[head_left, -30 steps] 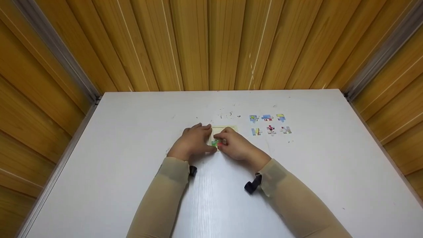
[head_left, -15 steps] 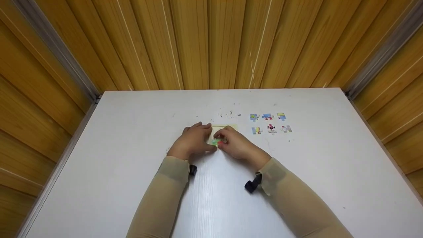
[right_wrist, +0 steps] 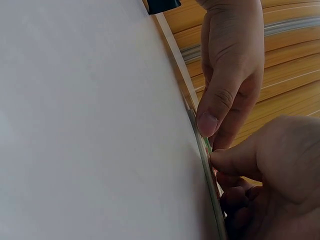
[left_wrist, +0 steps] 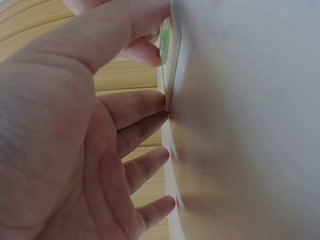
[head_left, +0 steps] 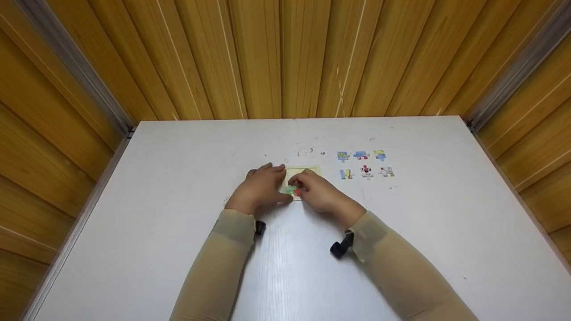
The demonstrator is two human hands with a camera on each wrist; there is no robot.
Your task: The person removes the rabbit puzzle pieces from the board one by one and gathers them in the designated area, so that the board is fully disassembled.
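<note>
A small pale wooden puzzle tray (head_left: 314, 169) lies flat on the white table between the hands. My left hand (head_left: 261, 187) steadies its left side, fingers spread and thumb at the near-left corner; in the left wrist view the fingertips (left_wrist: 159, 103) touch the tray's edge. A green puzzle piece (head_left: 290, 190) lies in the near-left corner of the tray. Beside it my right hand (head_left: 320, 191) pinches a red-marked puzzle piece (head_left: 297, 192) low in the tray, its fingers bent. That hand hides most of the piece and part of the tray.
To the right of the tray, several loose puzzle pieces lie in two rows, among them a red-and-black piece (head_left: 366, 171) and a blue-and-yellow piece (head_left: 380, 155). Small dark marks (head_left: 311, 150) dot the table behind the tray. A wood-patterned wall (head_left: 285, 58) rises behind the table.
Both hands stay at the tray, with only slight movement of the right fingers around the red-marked piece. The whole scene shifts slightly upward in the head view.
</note>
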